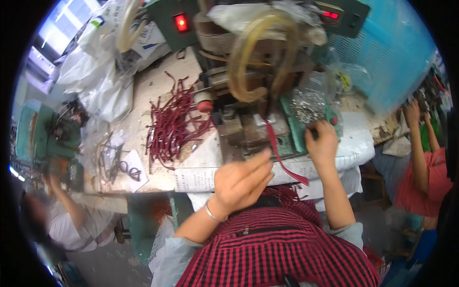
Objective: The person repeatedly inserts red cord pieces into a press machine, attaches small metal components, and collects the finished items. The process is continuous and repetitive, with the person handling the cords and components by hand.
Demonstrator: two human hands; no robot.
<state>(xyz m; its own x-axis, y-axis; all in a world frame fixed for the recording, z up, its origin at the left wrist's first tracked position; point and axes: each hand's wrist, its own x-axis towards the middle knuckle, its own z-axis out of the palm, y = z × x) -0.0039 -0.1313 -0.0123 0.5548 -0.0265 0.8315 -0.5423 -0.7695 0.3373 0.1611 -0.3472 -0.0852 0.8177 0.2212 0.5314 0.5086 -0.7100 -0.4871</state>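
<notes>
My left hand [241,179] pinches a dark red strap [279,155] that runs from the press machine [248,95] toward five o'clock. My right hand [322,141] sits curled at three o'clock, fingertips in the tray of small metal rivets [308,106]. A pile of red straps [172,124] lies on the worktop [143,91] at ten o'clock.

White plastic bags [103,71] far left; two red-lit displays [181,22] on top.

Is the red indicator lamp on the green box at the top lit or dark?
Lit: the red indicator lamp glows bright red against the green box.
</notes>
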